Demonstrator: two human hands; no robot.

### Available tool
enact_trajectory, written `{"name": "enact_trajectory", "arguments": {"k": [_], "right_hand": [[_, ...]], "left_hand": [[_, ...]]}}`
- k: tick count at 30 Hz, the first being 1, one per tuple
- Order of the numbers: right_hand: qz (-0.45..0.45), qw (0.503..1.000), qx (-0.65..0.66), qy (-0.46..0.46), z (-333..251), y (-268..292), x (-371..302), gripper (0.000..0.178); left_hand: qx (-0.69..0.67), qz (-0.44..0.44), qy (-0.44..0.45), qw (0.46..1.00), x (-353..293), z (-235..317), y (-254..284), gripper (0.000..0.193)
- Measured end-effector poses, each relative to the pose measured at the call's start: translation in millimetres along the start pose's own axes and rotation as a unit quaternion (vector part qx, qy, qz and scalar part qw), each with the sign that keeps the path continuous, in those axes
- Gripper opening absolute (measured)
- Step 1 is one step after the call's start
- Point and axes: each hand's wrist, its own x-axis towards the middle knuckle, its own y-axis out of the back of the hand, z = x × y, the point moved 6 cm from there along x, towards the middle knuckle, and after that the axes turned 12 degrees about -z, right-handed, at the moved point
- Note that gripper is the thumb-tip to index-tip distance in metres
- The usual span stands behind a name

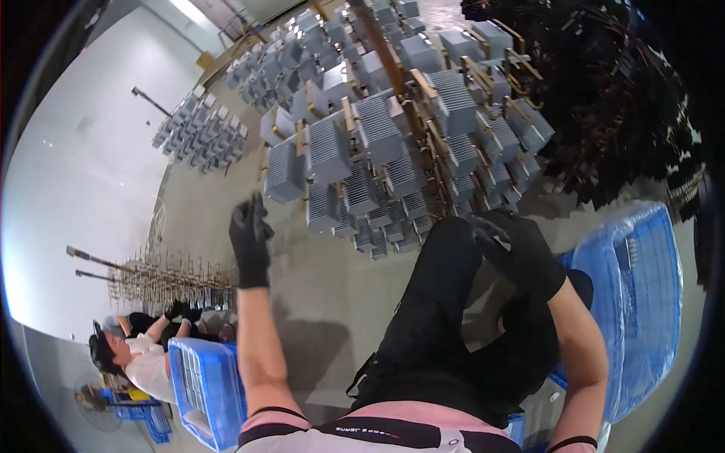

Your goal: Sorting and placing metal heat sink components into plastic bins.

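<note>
The grey finned blocks (pixel 328 151) are hanging in front of me in stacked tiers, filling much of the rack around its brown pole (pixel 396 72), with golden clips (pixel 348 119) showing between them. By my judgement this rack is standing well filled; how many blocks are remaining elsewhere I can't tell, since the clear liner is clouding my view into the blue crate (pixel 668 302) on my right.

I am holding my left hand (pixel 251 238) up just beside the lowest left block — forearm nearly straight, black-gloved fingers pointing up and bunching close. Whether they are pinching anything I can't tell. My right hand (pixel 525 253) is bending in over my black trousers (pixel 423 302) near the knee, elbow out, fingers curving; blur is hiding whether they are closing on something.

Farther out, another blue crate (pixel 215 385) is standing at my left, a co-worker (pixel 151 370) is sitting beyond it near a rack of bare prongs (pixel 162 278), and dark bundles (pixel 604 98) are hanging at my right.
</note>
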Motion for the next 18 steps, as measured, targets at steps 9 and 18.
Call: {"name": "enact_trajectory", "arguments": {"k": [9, 18], "right_hand": [[0.045, 0.998, 0.009, 0.031, 62, -36, 3, 0.03], [0.058, 0.997, 0.04, -0.032, 82, -35, -10, 0.029]], "left_hand": [[-0.026, -0.356, 0.131, 0.925, 106, -6, 13, 0.013], [-0.061, -0.188, 0.197, 0.96, 75, -1, -20, 0.022]]}}
